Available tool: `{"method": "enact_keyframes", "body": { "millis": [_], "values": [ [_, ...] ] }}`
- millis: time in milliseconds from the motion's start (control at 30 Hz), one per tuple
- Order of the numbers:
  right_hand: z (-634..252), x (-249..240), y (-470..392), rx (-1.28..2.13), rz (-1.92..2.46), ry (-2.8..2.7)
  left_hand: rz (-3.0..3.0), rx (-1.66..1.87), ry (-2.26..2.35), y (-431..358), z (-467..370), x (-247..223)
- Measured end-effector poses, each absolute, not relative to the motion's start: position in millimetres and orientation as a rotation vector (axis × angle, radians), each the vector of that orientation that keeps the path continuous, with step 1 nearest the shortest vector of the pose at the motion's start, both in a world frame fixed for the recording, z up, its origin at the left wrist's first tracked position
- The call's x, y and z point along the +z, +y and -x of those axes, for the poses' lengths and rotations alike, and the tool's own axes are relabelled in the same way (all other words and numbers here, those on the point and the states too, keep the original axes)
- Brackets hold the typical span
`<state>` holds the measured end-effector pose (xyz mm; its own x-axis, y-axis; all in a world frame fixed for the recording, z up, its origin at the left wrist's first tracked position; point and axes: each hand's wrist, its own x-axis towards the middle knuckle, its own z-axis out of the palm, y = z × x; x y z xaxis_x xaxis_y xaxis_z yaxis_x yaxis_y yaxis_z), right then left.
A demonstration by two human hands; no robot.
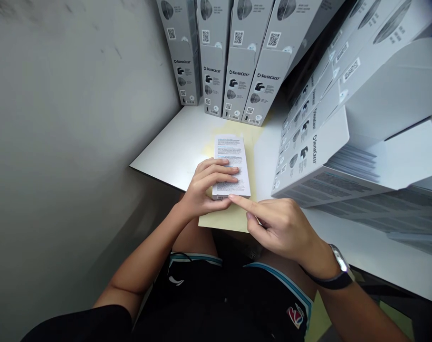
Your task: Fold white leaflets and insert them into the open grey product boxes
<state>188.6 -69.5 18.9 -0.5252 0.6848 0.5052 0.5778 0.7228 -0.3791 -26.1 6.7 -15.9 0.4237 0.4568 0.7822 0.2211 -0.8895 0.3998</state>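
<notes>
A small white box (pixel 231 152) printed with rows of small text lies on the table, a barcode on its near end. My left hand (pixel 206 186) is closed around its left side, fingers across the top and thumb along the near end. The tip of my right index finger touches the near edge of the box, close to the left thumb. My right hand (pixel 280 225) holds nothing; its thumb is apart from the index finger and the other fingers are curled under. Beneath the box is a pale yellow sheet (pixel 223 219).
Several tall grey SilverCrest cartons (pixel 250 90) stand at the back of the white table (pixel 166 154). More cartons line the right side; the nearest carton (pixel 330 142) has open flaps and a stack of thin sheets or cards (pixel 354 161) inside. A grey wall (pixel 69 109) rises at left.
</notes>
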Motion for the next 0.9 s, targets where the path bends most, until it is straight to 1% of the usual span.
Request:
{"method": "enact_keyframes", "body": {
  "millis": [333, 633, 900],
  "values": [
    [-192.4, 12.0, -74.8, 0.151, 0.990, -2.313, -2.486, 1.415, 0.610, 6.1, 27.1, -15.5],
    [-192.1, 9.0, -75.3, -0.039, 0.968, -2.337, -2.462, 1.437, 0.585, 7.5, 27.0, -16.3],
    [-192.6, 5.9, -76.4, -0.069, 0.963, -2.333, -2.458, 1.430, 0.584, 7.2, 27.6, -16.4]
  ]
}}
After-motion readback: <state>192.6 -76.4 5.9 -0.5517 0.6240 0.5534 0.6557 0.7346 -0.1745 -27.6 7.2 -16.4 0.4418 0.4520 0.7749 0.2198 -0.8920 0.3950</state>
